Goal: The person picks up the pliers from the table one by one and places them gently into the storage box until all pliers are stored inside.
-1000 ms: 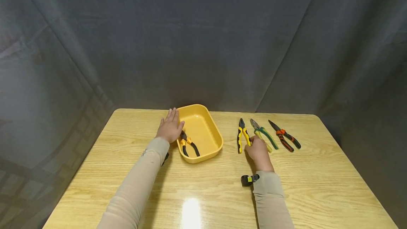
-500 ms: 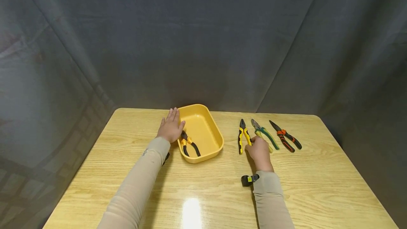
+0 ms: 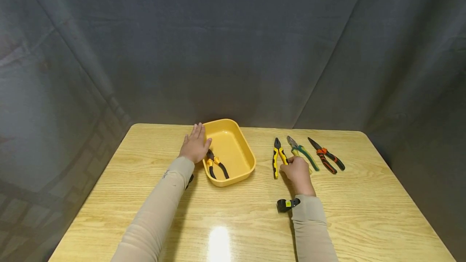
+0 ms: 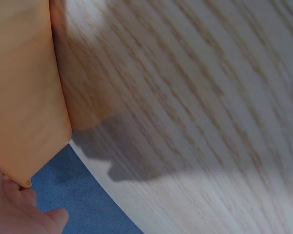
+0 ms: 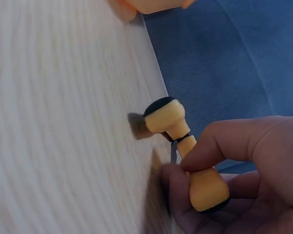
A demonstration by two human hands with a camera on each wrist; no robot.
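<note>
Yellow-handled pliers (image 3: 278, 156): right hand (image 3: 297, 173) grips both handles at 6 o'clock for lifting; flat left hand (image 3: 195, 146) steadies the tray (image 3: 243, 148).

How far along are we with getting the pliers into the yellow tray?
Done: one pair of orange-and-black pliers lies in the yellow plastic tray, which the left hand steadies at its rim. In hand: the right hand has its grip on the handles of the yellow-and-black pliers, which look barely off the wooden table, if at all. Left: the green-handled pliers and red-and-black pliers.
</note>
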